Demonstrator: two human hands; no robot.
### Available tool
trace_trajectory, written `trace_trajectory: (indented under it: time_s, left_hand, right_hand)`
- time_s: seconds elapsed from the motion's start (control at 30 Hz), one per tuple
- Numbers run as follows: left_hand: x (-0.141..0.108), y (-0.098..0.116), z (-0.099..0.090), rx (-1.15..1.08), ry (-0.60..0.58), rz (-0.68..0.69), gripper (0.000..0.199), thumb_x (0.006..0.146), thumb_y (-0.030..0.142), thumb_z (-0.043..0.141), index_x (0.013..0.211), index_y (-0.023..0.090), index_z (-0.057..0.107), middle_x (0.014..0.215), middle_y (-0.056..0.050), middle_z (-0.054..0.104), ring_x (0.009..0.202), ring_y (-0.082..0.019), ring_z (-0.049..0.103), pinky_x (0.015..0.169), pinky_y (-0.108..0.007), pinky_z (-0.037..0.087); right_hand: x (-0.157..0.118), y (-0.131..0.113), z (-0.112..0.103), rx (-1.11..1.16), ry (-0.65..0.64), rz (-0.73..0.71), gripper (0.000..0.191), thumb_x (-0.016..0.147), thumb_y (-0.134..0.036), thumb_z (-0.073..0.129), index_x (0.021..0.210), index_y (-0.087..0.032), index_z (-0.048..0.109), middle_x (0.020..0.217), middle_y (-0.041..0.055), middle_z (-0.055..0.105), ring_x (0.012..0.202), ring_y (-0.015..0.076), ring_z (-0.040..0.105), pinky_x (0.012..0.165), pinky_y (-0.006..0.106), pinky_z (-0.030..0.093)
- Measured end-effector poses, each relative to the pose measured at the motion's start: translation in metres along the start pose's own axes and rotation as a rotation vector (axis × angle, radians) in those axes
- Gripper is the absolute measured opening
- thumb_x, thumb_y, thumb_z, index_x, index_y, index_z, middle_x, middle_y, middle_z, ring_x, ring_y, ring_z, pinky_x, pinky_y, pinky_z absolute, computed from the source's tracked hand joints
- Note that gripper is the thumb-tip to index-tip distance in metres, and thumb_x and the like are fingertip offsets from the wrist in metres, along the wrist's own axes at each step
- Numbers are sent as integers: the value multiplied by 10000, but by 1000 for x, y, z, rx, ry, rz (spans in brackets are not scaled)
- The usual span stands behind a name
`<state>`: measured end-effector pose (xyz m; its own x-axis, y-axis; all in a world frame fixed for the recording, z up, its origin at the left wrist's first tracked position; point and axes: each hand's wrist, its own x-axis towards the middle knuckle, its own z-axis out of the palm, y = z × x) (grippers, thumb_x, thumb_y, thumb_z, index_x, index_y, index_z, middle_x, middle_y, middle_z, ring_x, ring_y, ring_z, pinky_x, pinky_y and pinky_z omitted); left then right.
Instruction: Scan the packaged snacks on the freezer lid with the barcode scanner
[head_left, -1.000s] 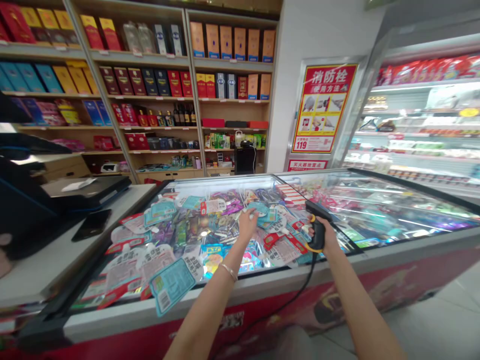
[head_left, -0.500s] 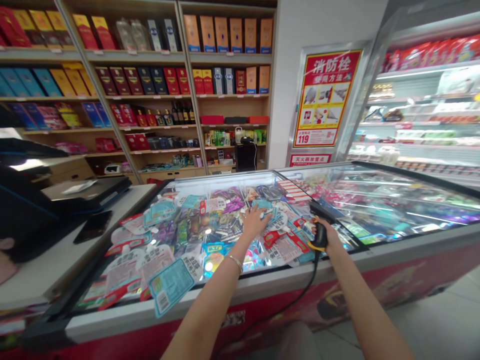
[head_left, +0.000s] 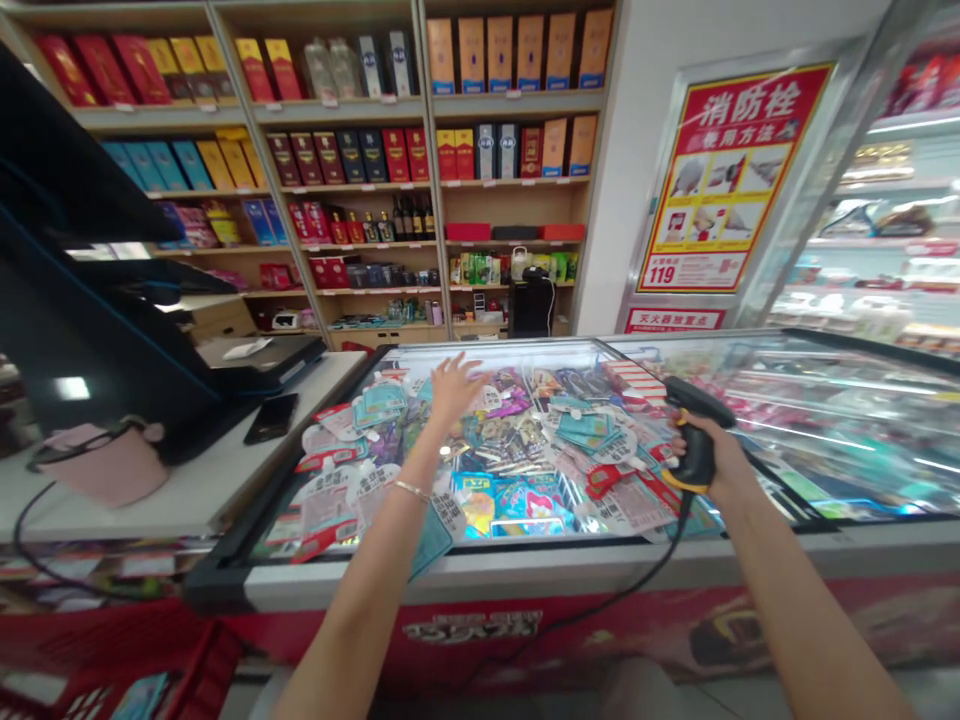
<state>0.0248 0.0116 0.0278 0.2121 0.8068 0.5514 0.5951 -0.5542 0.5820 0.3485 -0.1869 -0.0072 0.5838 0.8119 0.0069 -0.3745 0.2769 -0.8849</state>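
In the head view my right hand [head_left: 716,460] is wrapped round a black and yellow barcode scanner [head_left: 697,445], its cable hanging down along the freezer front. My left hand [head_left: 456,387] is raised over the glass lid, fingers spread, holding nothing. Flat spouted pouches in blue, white and red lie on the glass in two groups. One pile of pouches [head_left: 592,430] is between my hands, nearer the scanner. Another group of pouches [head_left: 330,500] covers the left side, partly behind my left forearm. Under the glass of the chest freezer [head_left: 525,575] are colourful packets.
On the counter to the left are a phone [head_left: 271,418], a pink container [head_left: 105,465] and a dark checkout machine [head_left: 82,260]. A red basket [head_left: 202,670] stands low at left. Shelves of boxes [head_left: 345,185] line the back wall.
My left hand has lifted off the pouches by the scanner and moved left, over the middle-left of the glass. My right hand keeps the scanner. The view has turned left.
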Motion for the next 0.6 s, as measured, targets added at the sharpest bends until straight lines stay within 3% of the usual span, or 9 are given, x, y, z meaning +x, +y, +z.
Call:
trace_trajectory:
  time_s: [0.13,0.23,0.33,0.43,0.53,0.6]
  left_hand:
    - [5,-84,-82,179,143,-116,337,831,410,532,1093,227,637,1289,-77,546,1216,-259,436,1059,-375,276]
    - [-9,-134,-114,392,223,-291,372,837,373,502,1153,197,590,1225,-104,572,1125,-271,495,983,-355,344]
    - [-26,-164,-118,592,318,-445,442,840,378,472,1195,122,535,1201,-153,565,1093,-303,498,943,-370,357]
    - [-35,-179,-110,729,318,-574,553,813,429,495,1198,33,490,1202,-215,539,1088,-336,488,917,-384,361]
    - [-37,-189,-104,764,275,-654,594,783,435,539,1171,-12,488,1191,-251,531,1073,-350,499,868,-373,383]
    - [-37,-195,-103,766,260,-690,597,759,447,568,1138,-11,512,1180,-266,538,1072,-366,503,848,-377,388]
  right_hand:
    - [-4,-8,57,52,-132,60,138,678,-247,632,796,-176,616,649,-2,549,413,67,420,319,182,380]
    - [-5,7,107,55,-292,55,143,692,-255,633,812,-178,619,687,-1,560,419,63,416,326,185,371]
    - [-7,41,159,73,-463,127,140,688,-267,637,795,-180,614,695,0,575,410,58,408,326,186,357]
    - [-9,82,206,94,-587,245,157,678,-288,647,788,-184,607,617,-15,560,394,65,406,332,185,355]
    - [-13,117,235,85,-649,387,195,703,-361,611,746,-170,612,536,-4,549,388,85,429,336,192,359]
    - [-16,132,241,77,-661,448,236,725,-395,576,725,-163,622,514,9,554,386,96,442,341,201,368]
